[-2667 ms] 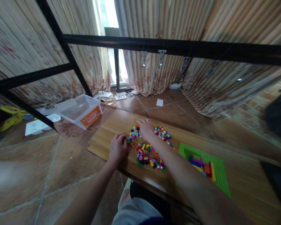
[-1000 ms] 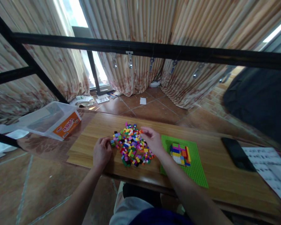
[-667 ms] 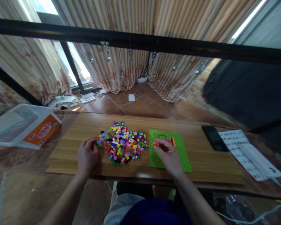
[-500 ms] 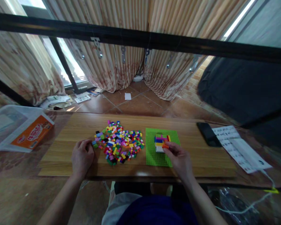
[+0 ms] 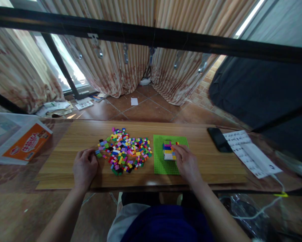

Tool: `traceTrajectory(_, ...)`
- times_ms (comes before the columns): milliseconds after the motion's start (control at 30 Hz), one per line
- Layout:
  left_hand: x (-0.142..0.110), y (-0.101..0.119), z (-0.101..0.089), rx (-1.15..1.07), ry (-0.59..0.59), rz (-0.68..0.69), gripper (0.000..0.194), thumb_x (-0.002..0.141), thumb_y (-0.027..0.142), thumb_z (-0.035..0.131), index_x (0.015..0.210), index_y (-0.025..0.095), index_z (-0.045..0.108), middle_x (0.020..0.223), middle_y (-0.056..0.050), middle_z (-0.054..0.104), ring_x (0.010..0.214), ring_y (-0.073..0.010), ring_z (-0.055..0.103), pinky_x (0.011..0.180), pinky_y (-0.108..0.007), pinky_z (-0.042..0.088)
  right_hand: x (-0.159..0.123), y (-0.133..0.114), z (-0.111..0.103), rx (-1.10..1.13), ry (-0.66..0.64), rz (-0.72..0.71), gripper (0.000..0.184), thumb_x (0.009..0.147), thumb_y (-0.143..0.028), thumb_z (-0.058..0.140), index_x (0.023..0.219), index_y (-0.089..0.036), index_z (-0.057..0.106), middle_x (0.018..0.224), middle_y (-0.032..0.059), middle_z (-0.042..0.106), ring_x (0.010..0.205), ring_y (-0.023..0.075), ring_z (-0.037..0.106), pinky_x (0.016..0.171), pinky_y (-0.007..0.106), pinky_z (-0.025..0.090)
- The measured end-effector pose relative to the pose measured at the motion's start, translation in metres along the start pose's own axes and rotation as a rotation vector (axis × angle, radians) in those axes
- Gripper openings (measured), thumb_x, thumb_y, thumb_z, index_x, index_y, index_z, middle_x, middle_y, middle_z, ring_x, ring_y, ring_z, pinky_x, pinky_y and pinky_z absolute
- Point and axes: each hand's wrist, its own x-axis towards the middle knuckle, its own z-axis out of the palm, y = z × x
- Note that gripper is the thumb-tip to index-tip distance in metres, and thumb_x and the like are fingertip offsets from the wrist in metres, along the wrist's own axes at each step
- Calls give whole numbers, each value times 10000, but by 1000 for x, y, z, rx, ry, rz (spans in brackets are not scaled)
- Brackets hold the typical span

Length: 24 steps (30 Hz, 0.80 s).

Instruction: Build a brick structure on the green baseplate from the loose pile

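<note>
A many-coloured block of stacked toy bricks [image 5: 168,152] sits on the green baseplate [image 5: 159,166], with white, yellow, blue and magenta showing. My right hand [image 5: 187,163] covers its right side. Its thumb and fingers pinch an orange brick [image 5: 173,147] at the top of the stack; whether that brick is pressed on, I cannot tell. On the wooden board, my left hand [image 5: 85,166] rests with curled fingers by the left edge of the loose brick pile [image 5: 120,153]. Blue and green bricks lie beside its fingertips. Anything inside that hand is hidden.
A black phone [image 5: 219,139] and a printed paper sheet [image 5: 252,154] lie right of the baseplate. At the far left stands a clear plastic box [image 5: 17,143] with an orange label. A dark horizontal bar [image 5: 141,35] crosses in front of the curtains.
My right hand has turned slightly over the stack, and the orange brick has moved toward its upper part. My left hand stays by the pile. The whole view has shifted a little.
</note>
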Motion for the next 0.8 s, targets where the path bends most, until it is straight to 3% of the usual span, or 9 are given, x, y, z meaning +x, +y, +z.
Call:
traceTrajectory(267,0,1,-1,-8,5,-10,272,856,287,464,956,164,685,1014,-108,657,949,-243,620,858,-366,506,6,11,11,-206,-121,-122,332,902,-129,411,973,-199,727,998,101,668,961,241,601,905,397,505)
traceTrajectory(433,1,1,-1,-6,-3,-5,281,851,285,456,958,160,684,1003,-111,657,933,-247,618,846,-369,505,7,13,10,-167,-129,-139,293,877,-133,457,897,-212,738,979,95,671,951,247,595,891,417,503)
traceTrajectory(633,1,1,0,-7,-6,-5,281,855,286,456,958,160,684,1002,-110,659,956,-250,613,865,-367,499,5,18,1,9,28,-40,247,895,-243,486,958,-247,725,995,67,673,947,216,625,875,402,515)
traceTrajectory(800,0,3,-1,4,-6,-24,285,858,296,455,969,167,683,1022,-104,658,949,-245,618,853,-363,503,6,26,-4,-63,192,98,297,884,-357,515,1065,-182,671,1069,127,651,1036,265,582,927,464,474)
